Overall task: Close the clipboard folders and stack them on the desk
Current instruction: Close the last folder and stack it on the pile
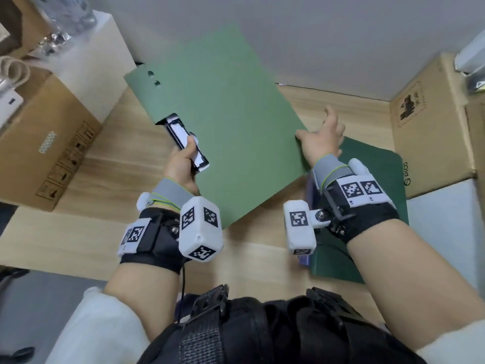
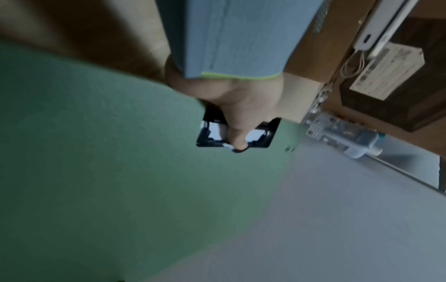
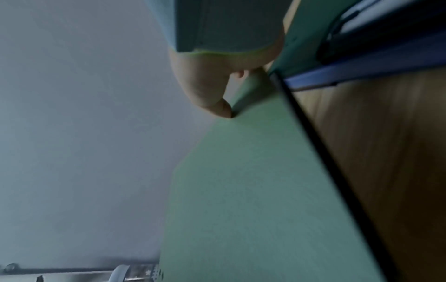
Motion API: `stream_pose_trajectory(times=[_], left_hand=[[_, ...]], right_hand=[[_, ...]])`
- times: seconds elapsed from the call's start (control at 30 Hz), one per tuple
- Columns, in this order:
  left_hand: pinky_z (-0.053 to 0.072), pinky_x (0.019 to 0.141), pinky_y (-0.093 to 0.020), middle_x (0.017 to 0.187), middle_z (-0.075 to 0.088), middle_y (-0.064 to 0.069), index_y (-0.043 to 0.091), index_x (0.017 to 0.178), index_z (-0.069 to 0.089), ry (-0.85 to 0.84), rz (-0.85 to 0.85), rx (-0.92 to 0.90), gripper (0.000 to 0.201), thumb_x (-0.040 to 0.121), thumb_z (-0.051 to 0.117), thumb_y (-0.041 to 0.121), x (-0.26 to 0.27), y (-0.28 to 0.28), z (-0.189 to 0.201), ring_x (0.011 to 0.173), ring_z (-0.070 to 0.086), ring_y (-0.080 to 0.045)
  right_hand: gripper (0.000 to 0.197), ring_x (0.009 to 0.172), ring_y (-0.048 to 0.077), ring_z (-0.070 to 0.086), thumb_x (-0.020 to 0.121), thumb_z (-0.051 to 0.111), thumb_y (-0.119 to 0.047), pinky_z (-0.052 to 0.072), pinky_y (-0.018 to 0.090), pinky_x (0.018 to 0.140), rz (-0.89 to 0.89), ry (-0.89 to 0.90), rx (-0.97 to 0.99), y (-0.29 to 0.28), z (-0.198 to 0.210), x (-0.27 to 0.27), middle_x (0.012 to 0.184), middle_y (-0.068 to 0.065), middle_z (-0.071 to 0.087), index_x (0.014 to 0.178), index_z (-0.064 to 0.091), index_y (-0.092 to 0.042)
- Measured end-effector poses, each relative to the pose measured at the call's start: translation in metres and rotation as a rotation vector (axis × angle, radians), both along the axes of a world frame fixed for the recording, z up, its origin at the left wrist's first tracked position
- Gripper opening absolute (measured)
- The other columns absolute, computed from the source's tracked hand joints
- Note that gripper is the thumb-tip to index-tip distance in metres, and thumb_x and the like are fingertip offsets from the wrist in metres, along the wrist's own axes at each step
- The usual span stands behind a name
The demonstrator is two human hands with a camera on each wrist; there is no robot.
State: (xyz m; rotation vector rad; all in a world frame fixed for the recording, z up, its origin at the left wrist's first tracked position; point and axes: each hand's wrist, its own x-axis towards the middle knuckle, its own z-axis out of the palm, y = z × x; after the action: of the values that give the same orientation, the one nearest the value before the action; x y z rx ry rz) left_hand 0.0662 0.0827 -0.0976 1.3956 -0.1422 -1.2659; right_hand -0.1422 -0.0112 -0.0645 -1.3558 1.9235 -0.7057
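Note:
A light green clipboard folder (image 1: 236,114) (image 2: 120,152) (image 3: 253,190) is closed and held tilted in the air above the wooden desk (image 1: 118,166). My left hand (image 1: 183,158) (image 2: 241,106) grips the black clip (image 1: 181,135) (image 2: 263,137) on its left edge. My right hand (image 1: 320,137) (image 3: 205,85) pinches the right edge, thumb on the front and fingers behind. A dark green folder (image 1: 372,174) lies closed on the desk at the right, under my right wrist. A purple-blue folder edge (image 1: 312,185) (image 3: 350,70) shows beside it.
A cardboard box (image 1: 47,143) and a white box (image 1: 99,61) stand on the left of the desk. Another cardboard box (image 1: 430,132) stands at the right, close behind the dark green folder. A grey wall (image 1: 341,35) closes the back.

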Motion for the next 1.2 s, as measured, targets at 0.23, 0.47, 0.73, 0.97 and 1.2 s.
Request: stream_pose_trajectory(times=[0.23, 0.47, 0.73, 0.97, 1.2], left_hand=[[0.056, 0.047, -0.026, 0.058, 0.071, 0.002, 0.013, 0.093, 0.063, 0.016, -0.366, 0.066, 0.018, 0.093, 0.054, 0.028, -0.077, -0.03, 0.011, 0.045, 0.067, -0.012], [0.057, 0.052, -0.028, 0.093, 0.064, -0.006, 0.015, 0.132, 0.044, 0.055, -0.673, 0.094, 0.047, 0.088, 0.06, 0.009, -0.166, -0.04, 0.0, 0.065, 0.065, -0.017], [0.044, 0.103, -0.051, 0.14, 0.049, -0.013, 0.007, 0.148, 0.017, -0.135, -0.7, 0.326, 0.11, 0.062, 0.084, 0.022, -0.213, -0.043, -0.029, 0.124, 0.054, -0.032], [0.051, 0.094, -0.049, 0.117, 0.069, -0.011, 0.008, 0.121, 0.062, -0.19, -0.852, 0.437, 0.122, 0.005, 0.088, 0.037, -0.21, -0.073, -0.098, 0.106, 0.066, -0.033], [0.055, 0.087, -0.05, 0.11, 0.07, -0.017, 0.003, 0.12, 0.064, -0.16, -0.896, 0.415, 0.073, 0.051, 0.078, 0.018, -0.211, -0.063, -0.028, 0.088, 0.066, -0.032]], right_hand=[[0.036, 0.106, 0.027, 0.056, 0.091, 0.048, -0.028, 0.033, 0.024, 0.077, -0.135, -0.015, 0.027, 0.008, -0.005, -0.079, 0.125, 0.009, 0.06, 0.124, 0.052, -0.015], [0.048, 0.121, 0.034, 0.049, 0.09, 0.049, -0.037, 0.039, 0.035, 0.098, -0.381, 0.086, 0.246, 0.04, -0.055, -0.168, 0.133, 0.018, 0.051, 0.126, 0.052, -0.006], [0.057, 0.131, 0.036, 0.041, 0.089, 0.05, -0.039, 0.032, 0.04, 0.108, -0.441, 0.106, 0.383, 0.059, -0.078, -0.208, 0.142, 0.018, 0.04, 0.135, 0.039, -0.006], [0.051, 0.12, 0.032, 0.053, 0.086, 0.058, -0.034, 0.041, 0.033, 0.095, -0.419, 0.079, 0.376, 0.058, -0.076, -0.223, 0.134, 0.011, 0.055, 0.131, 0.047, -0.011], [0.027, 0.089, 0.03, 0.056, 0.08, 0.062, -0.036, 0.04, 0.03, 0.076, -0.48, -0.007, 0.367, 0.052, -0.077, -0.226, 0.099, 0.009, 0.061, 0.094, 0.057, -0.013]])
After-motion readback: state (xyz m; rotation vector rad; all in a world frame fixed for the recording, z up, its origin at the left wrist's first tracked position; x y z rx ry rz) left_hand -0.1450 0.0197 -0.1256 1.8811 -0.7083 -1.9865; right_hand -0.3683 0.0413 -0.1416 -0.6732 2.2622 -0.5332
